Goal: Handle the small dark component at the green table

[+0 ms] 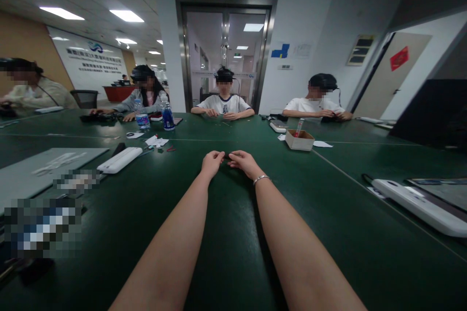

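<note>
Both my arms stretch forward over the dark green table [233, 233]. My left hand [211, 162] and my right hand [242, 161] meet at the middle of the table, fingers curled and pinched together. Between the fingertips sits a small dark object [226, 157], too small to name. A thin bracelet [260, 179] circles my right wrist.
A white power strip [119, 160] and a grey mat [47, 167] lie to the left. A small cardboard box [299, 139] stands ahead right, two bottles [168, 117] ahead left. Another white strip [419, 206] lies at right. Several people sit working round the far side.
</note>
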### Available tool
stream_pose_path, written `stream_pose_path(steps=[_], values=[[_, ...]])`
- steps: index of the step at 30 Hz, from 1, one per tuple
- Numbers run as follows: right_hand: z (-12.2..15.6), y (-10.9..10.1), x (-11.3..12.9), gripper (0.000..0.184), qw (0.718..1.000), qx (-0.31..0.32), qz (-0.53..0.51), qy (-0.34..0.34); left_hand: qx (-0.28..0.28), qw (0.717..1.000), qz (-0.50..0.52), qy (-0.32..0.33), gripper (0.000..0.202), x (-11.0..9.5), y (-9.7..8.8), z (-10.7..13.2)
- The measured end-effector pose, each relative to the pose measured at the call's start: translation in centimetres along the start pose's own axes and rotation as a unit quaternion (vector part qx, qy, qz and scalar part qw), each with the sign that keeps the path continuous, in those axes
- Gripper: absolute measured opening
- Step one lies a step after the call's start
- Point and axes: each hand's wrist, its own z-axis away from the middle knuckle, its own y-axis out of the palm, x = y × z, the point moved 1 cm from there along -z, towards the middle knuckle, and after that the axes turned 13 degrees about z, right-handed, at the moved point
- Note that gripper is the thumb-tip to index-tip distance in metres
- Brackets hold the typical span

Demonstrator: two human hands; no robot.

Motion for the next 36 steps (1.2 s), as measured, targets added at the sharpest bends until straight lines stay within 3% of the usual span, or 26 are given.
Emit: stream_pose_path(steps=[6, 12, 18, 36], values=[[-0.01, 0.2, 0.27, 0.013, 1.0, -0.007, 0.013, 0.022, 0.019, 0.998, 0.034, 0.049, 0.013, -0.1, 0.34, 0.07], [-0.12, 0.15, 0.15, 0.016, 1.0, -0.002, 0.013, 0.019, -0.01, 0.998, 0.066, -0.005, 0.037, 0.18, 0.62, -0.12], [-0.26, 0.21, 0.07, 0.014, 0.999, 0.018, 0.023, 0.02, -0.017, 1.0, 0.002, -0.001, 0.024, -0.07, 0.43, 0.08], [0.1, 0.18, 0.4, 0.014, 1.0, 0.019, 0.022, 0.011, 0.008, 1.0, 0.019, 0.006, 0.027, -0.41, 0.61, 0.31]])
